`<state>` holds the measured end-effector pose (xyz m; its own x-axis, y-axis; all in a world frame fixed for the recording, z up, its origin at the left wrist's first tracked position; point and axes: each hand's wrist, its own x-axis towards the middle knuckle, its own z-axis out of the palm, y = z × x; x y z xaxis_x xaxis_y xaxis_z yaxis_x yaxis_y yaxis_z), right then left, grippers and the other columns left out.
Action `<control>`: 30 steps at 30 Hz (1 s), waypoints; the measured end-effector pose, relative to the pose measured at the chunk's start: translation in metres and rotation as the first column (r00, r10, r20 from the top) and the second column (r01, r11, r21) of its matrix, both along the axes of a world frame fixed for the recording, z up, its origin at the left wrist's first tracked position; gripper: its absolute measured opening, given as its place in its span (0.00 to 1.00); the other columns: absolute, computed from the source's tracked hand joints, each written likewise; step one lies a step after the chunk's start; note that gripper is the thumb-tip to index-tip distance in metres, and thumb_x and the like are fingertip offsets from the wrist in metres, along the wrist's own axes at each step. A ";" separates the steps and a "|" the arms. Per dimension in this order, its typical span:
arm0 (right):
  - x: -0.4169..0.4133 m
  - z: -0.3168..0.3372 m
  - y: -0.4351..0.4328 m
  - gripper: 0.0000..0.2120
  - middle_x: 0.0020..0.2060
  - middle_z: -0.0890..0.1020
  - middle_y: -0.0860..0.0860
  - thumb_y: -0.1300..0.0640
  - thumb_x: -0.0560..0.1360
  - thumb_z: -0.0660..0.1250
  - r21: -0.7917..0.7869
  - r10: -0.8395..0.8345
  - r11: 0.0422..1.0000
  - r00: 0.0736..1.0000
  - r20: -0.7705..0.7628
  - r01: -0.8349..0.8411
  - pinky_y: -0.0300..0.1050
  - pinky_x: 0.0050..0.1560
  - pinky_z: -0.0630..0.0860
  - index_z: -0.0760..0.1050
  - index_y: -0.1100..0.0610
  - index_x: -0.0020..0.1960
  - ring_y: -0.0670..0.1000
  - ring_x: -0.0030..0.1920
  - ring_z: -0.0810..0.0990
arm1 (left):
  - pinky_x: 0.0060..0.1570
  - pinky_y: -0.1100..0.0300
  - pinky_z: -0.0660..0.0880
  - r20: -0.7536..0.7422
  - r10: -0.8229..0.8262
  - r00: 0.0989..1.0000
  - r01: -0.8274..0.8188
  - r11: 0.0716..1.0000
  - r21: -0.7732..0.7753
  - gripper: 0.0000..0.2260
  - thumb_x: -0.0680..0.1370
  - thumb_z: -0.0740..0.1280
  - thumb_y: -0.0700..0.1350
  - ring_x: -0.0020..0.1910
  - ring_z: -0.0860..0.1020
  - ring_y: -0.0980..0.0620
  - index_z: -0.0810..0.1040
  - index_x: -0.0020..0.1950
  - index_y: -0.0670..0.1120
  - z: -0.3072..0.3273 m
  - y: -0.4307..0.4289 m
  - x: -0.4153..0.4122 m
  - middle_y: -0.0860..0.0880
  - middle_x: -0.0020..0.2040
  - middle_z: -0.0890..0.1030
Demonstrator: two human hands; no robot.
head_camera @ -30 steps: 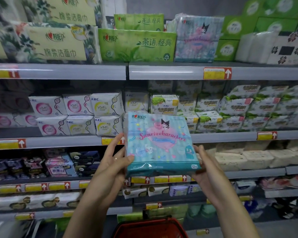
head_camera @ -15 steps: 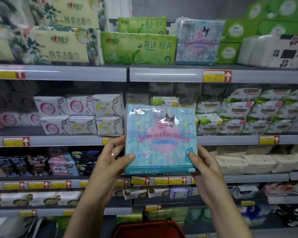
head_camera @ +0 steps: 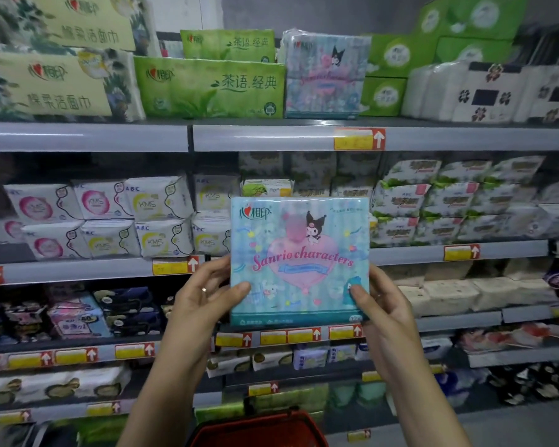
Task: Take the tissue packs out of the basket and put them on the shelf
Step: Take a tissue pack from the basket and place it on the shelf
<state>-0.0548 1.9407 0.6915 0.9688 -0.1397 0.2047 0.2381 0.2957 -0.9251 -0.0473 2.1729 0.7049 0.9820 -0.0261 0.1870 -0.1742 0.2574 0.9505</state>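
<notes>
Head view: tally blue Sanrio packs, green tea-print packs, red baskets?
Blue Sanrio packs: 2 (held pack pinched between left hand and right hand; shelved pack on top shelf)
Green tea-print packs: 2 (front pack; rear pack, higher, behind it)
Red basket: 1
Total: 5

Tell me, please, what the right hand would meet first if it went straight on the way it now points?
Probably the grey shelf edge just behind the Sanrio tissue pack that the right hand holds, or the green-and-white packs above it; depth is unclear.
</notes>
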 end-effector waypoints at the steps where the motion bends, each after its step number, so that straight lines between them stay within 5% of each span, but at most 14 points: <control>1: -0.001 0.000 -0.004 0.42 0.57 0.81 0.53 0.39 0.54 0.80 0.000 0.000 1.000 1.000 0.004 0.000 0.42 0.48 0.79 0.74 0.55 0.64 0.53 0.58 0.80 | 0.45 0.57 0.80 0.003 0.003 1.000 -0.003 1.000 -0.003 0.31 0.51 0.81 0.62 0.54 0.82 0.49 0.82 0.51 0.55 0.000 -0.004 0.000 0.50 0.55 0.83; 17: 0.026 -0.005 -0.005 0.42 0.56 0.82 0.53 0.39 0.54 0.80 0.041 -0.028 0.999 0.999 0.015 0.028 0.41 0.47 0.79 0.74 0.55 0.63 0.52 0.57 0.81 | 0.47 0.60 0.81 0.025 -0.035 0.999 0.034 0.999 0.028 0.33 0.50 0.81 0.63 0.55 0.82 0.53 0.82 0.53 0.56 0.002 -0.006 0.031 0.53 0.55 0.83; 22: 0.043 0.001 0.007 0.43 0.55 0.83 0.53 0.39 0.53 0.81 0.070 -0.045 0.997 0.999 0.007 0.045 0.40 0.47 0.79 0.75 0.56 0.62 0.51 0.56 0.81 | 0.55 0.50 0.75 0.015 -0.073 0.997 0.072 0.996 0.058 0.37 0.52 0.81 0.62 0.58 0.80 0.50 0.79 0.59 0.52 0.009 0.008 0.051 0.51 0.58 0.82; 30: 0.055 0.005 0.024 0.42 0.55 0.83 0.52 0.40 0.51 0.81 0.083 -0.105 0.991 0.994 -0.023 0.107 0.40 0.47 0.79 0.76 0.54 0.62 0.51 0.56 0.81 | 0.57 0.51 0.77 -0.039 -0.167 0.985 0.170 0.981 0.092 0.40 0.53 0.80 0.62 0.59 0.80 0.49 0.78 0.62 0.52 0.014 0.025 0.077 0.50 0.59 0.82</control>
